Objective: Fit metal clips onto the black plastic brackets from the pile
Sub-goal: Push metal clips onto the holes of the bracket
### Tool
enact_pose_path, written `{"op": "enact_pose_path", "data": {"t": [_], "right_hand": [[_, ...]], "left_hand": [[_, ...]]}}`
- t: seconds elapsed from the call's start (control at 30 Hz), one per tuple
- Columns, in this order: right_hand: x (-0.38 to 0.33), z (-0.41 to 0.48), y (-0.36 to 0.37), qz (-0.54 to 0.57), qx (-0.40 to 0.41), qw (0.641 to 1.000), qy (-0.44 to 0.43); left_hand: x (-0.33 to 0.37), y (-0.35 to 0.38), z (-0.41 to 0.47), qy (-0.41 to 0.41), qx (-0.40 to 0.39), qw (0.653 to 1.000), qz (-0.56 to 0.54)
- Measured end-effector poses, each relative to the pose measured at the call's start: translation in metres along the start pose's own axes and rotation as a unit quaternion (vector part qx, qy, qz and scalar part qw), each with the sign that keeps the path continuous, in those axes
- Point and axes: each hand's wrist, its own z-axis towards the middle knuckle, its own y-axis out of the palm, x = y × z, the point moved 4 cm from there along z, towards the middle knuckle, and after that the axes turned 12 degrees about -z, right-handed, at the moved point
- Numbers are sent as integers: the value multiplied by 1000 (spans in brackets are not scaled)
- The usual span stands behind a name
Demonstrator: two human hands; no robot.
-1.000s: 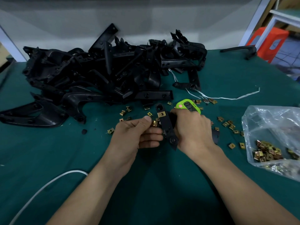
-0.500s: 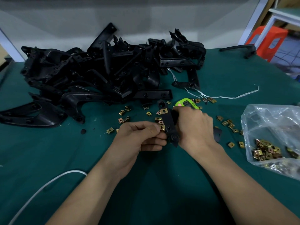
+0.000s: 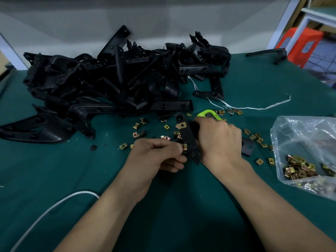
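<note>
My right hand grips a black plastic bracket that stands nearly upright above the green table. One brass metal clip sits on the bracket's upper part. My left hand pinches a second metal clip against the bracket's lower left edge, by its round boss. A big pile of black brackets covers the table's far left and middle. Loose clips lie scattered in front of the pile.
A clear plastic bag holding several brass clips lies at the right. A green device sits behind my right hand. White string trails across the far table, a white cable runs at the near left, and a lone bracket lies far right.
My left hand has slid down the bracket's left edge with the clip, from near its middle to its lower end. My right hand keeps its hold, shifted slightly.
</note>
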Motion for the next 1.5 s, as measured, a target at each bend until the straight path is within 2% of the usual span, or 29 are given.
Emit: {"op": "enact_pose_path", "data": {"t": [0.13, 0.37, 0.6, 0.8, 0.9, 1.0, 1.07, 1.13, 1.2, 1.27, 1.33, 1.37, 1.4, 1.5], "right_hand": [[-2, 1, 1, -8, -1, 1000, 4], [-3, 1, -1, -26, 8, 1000, -1], [-12, -5, -2, -41, 3, 999, -12], [-15, -7, 1, -11, -49, 998, -46], [-12, -6, -3, 5, -41, 998, -44], [-2, -3, -11, 16, -14, 998, -56], [8, -5, -15, 74, -40, 993, -82], [24, -8, -20, 169, -108, 975, -91], [47, -14, -24, 278, -184, 939, -81], [74, -21, -28, 405, -237, 881, -56], [103, -29, -34, 530, -270, 804, 2], [118, -33, -37, 574, -273, 771, 35], [133, -37, -40, 598, -264, 754, 64], [188, -53, -47, 616, -200, 744, 162]], "left_hand": [[-5, 0, 0, 0, 52, 998, -38], [-10, 9, -5, 17, 97, 993, -59], [-13, 16, -9, 29, 79, 995, -49], [-11, 9, -3, 1, 6, 1000, -28], [-8, 8, -2, -2, -32, 999, -13], [-6, 8, -1, 34, -21, 999, -1], [0, 9, -3, 59, 16, 998, 3], [6, 12, -2, 71, 57, 996, -18], [10, 21, 4, 65, 82, 994, -32], [11, 38, 13, 56, 91, 993, -40], [9, 69, 22, 50, 85, 994, -53], [8, 89, 26, 48, 78, 994, -59], [7, 110, 30, 51, 64, 995, -59], [0, 190, 38, 63, -41, 997, -2]]}}
